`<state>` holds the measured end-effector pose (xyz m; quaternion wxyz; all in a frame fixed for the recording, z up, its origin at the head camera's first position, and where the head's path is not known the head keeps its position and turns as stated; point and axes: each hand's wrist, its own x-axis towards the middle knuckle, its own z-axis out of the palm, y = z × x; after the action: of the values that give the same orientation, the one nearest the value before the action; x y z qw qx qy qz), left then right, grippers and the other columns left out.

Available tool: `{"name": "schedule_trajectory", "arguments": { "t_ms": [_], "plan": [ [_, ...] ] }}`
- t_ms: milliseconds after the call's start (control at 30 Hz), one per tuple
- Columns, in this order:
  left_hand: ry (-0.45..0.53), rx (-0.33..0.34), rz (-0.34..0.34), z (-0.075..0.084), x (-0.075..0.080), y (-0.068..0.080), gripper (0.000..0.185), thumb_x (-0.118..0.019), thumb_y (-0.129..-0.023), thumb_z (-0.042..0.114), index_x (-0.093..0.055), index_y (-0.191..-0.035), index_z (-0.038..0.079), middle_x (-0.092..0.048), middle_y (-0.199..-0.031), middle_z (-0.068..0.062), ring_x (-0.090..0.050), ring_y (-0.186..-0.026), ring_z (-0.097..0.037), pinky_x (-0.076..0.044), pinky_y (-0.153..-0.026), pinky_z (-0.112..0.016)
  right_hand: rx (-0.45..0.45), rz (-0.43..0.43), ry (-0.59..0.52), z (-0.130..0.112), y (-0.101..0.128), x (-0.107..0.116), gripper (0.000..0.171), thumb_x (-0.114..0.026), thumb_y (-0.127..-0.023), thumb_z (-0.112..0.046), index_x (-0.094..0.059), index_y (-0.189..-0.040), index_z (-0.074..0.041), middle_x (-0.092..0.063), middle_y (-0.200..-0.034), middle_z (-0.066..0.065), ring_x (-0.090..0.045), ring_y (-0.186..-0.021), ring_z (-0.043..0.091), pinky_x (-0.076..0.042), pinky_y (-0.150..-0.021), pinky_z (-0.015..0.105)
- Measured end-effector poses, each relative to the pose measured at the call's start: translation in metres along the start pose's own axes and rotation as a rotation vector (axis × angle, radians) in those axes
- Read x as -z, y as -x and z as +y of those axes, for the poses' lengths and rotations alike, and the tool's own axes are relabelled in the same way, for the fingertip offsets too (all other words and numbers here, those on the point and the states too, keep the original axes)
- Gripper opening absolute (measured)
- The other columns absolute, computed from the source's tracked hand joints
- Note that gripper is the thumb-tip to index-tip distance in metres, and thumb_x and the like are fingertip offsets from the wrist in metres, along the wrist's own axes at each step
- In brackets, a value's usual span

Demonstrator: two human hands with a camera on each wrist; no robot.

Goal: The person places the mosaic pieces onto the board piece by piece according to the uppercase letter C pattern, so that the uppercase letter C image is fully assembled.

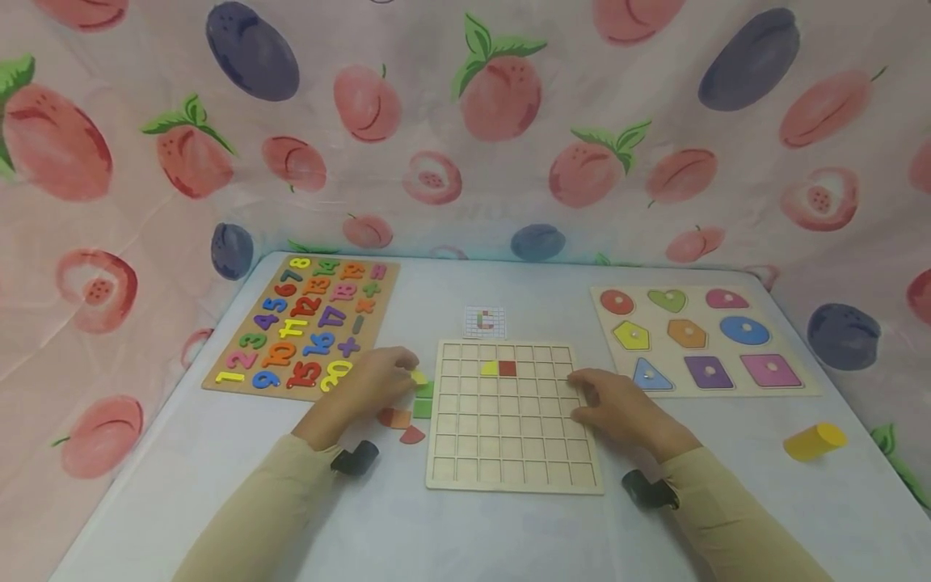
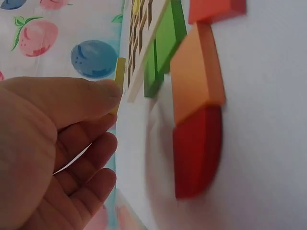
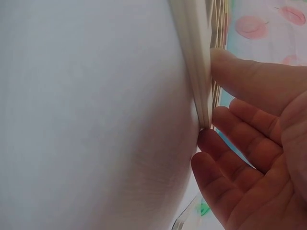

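A wooden grid board (image 1: 509,453) lies in the middle of the white table, with a yellow tile (image 1: 490,369) and a red tile (image 1: 507,369) set side by side in its upper rows. My left hand (image 1: 406,375) is at the board's left edge and pinches a small yellow tile (image 2: 119,72) between thumb and fingers. In the left wrist view this tile stands just off the board's edge (image 2: 144,62). My right hand (image 1: 582,396) rests on the board's right side. There the thumb lies on the grid and relaxed fingertips (image 3: 211,136) touch the board's rim (image 3: 194,57).
Loose green (image 1: 424,400), orange (image 1: 401,418) and red (image 1: 411,436) pieces lie left of the board. A pattern card (image 1: 484,321) sits behind it. A number puzzle (image 1: 305,327) is at the back left, a shape puzzle (image 1: 701,339) at the back right, and a yellow cylinder (image 1: 815,441) near the right edge.
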<state>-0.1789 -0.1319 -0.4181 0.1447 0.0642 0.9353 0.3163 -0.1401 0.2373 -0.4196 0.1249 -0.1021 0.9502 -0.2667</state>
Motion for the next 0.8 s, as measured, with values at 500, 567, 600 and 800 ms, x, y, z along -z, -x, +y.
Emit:
{"name": "schedule_trajectory", "arguments": {
  "t_ms": [500, 567, 600, 800],
  "plan": [
    [-0.026, -0.156, -0.009, 0.018, -0.013, -0.018, 0.033, -0.069, -0.092, 0.018, -0.067, -0.123, 0.008, -0.068, -0.120, -0.006, -0.059, -0.119, -0.026, -0.047, -0.101, -0.044, -0.004, 0.006, 0.000, 0.000, 0.000, -0.001, 0.055, -0.075, -0.088, -0.013, -0.056, -0.137, -0.001, -0.053, -0.143, 0.019, -0.042, -0.136, 0.042, -0.035, -0.110, 0.057],
    [-0.031, -0.170, -0.011, 0.021, -0.014, -0.021, 0.032, -0.070, -0.092, 0.017, -0.067, -0.122, 0.008, -0.068, -0.120, -0.006, -0.060, -0.118, -0.026, -0.047, -0.101, -0.042, 0.001, 0.008, 0.002, -0.001, 0.000, -0.001, 0.054, -0.075, -0.088, -0.013, -0.056, -0.137, -0.001, -0.053, -0.143, 0.019, -0.042, -0.136, 0.042, -0.034, -0.110, 0.057],
    [-0.032, -0.167, -0.014, 0.023, -0.015, -0.022, 0.032, -0.069, -0.092, 0.017, -0.067, -0.123, 0.008, -0.068, -0.120, -0.006, -0.060, -0.117, -0.025, -0.047, -0.101, -0.041, 0.002, 0.008, 0.003, -0.001, 0.001, -0.001, 0.054, -0.075, -0.087, -0.013, -0.056, -0.137, -0.001, -0.053, -0.143, 0.019, -0.042, -0.136, 0.042, -0.034, -0.110, 0.057],
    [-0.018, -0.184, -0.006, 0.037, -0.021, -0.029, 0.033, -0.067, -0.090, 0.015, -0.067, -0.123, 0.007, -0.068, -0.120, -0.006, -0.060, -0.112, -0.023, -0.048, -0.099, -0.039, 0.009, 0.010, 0.007, -0.001, 0.000, 0.000, 0.054, -0.075, -0.087, -0.013, -0.056, -0.136, 0.000, -0.054, -0.141, 0.020, -0.043, -0.135, 0.042, -0.035, -0.110, 0.056]
  ]
}}
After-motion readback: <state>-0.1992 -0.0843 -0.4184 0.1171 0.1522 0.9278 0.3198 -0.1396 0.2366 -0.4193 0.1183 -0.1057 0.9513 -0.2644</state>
